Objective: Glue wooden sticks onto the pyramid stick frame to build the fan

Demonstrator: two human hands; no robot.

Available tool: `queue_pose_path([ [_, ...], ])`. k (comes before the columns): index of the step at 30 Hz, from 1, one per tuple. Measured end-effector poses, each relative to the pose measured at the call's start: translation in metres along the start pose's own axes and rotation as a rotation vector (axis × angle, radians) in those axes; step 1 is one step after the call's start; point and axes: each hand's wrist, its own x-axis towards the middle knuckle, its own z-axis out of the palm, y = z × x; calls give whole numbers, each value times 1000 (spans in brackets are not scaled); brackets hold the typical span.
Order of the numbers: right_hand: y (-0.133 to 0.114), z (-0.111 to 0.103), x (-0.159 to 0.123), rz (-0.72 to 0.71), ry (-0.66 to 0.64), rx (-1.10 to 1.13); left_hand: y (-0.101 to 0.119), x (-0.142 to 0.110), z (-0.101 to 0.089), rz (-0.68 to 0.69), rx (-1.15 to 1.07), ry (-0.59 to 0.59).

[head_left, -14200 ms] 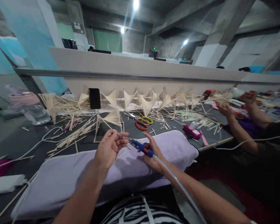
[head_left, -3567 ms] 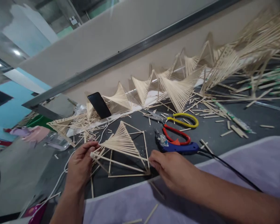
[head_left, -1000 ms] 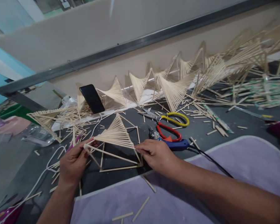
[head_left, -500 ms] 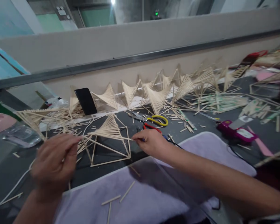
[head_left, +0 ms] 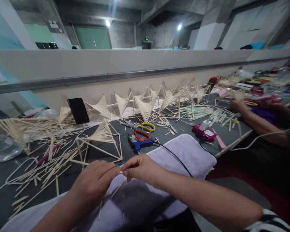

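Observation:
My left hand (head_left: 96,180) and my right hand (head_left: 141,170) meet above the front of the table, fingertips pinched together. Between them shows the pale end of a thin wooden stick (head_left: 121,172); most of it is covered by my fingers. Just behind stands a small stick frame (head_left: 117,146) with a twisted fan of sticks (head_left: 102,132) across its top, touched by neither hand. A blue glue gun (head_left: 142,142) lies right of the frame, beside scissors with one red and one yellow handle (head_left: 148,126). Loose sticks (head_left: 118,188) lie on the lilac towel under my hands.
Several similar stick models (head_left: 146,108) line the back wall. A black phone (head_left: 78,110) leans there. Loose sticks (head_left: 50,170) and a white cable (head_left: 8,178) cover the left side. A magenta device (head_left: 205,132) sits right of the towel (head_left: 183,151). A co-worker's hands (head_left: 239,105) are at far right.
Both hands have left the stick frame and come together nearer me with a stick. Earlier my right hand held the glue gun; now it lies on the table. The view has tilted up.

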Motion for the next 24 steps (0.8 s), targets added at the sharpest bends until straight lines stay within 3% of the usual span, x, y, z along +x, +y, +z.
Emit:
queue_pose_path([
  [6, 25, -1, 0, 17, -57, -131, 8, -15, 19, -11, 15, -69],
  [9, 11, -21, 11, 42, -135, -457, 7, -30, 32, -29, -28, -71],
  [10, 2, -33, 19, 56, -101, -624, 7, -34, 35, -34, -46, -53],
  [13, -32, -76, 55, 53, 299, -1285, 6, -44, 40, -46, -76, -27],
  [14, -41, -90, 68, 80, 370, -1371, 6, -46, 41, -48, -74, -32],
  [18, -51, -123, 111, 138, 383, -1539, 8, -45, 42, -76, -62, -69],
  [24, -40, -120, 132, 195, 358, -1676, 8, -43, 37, -149, -58, -75],
])
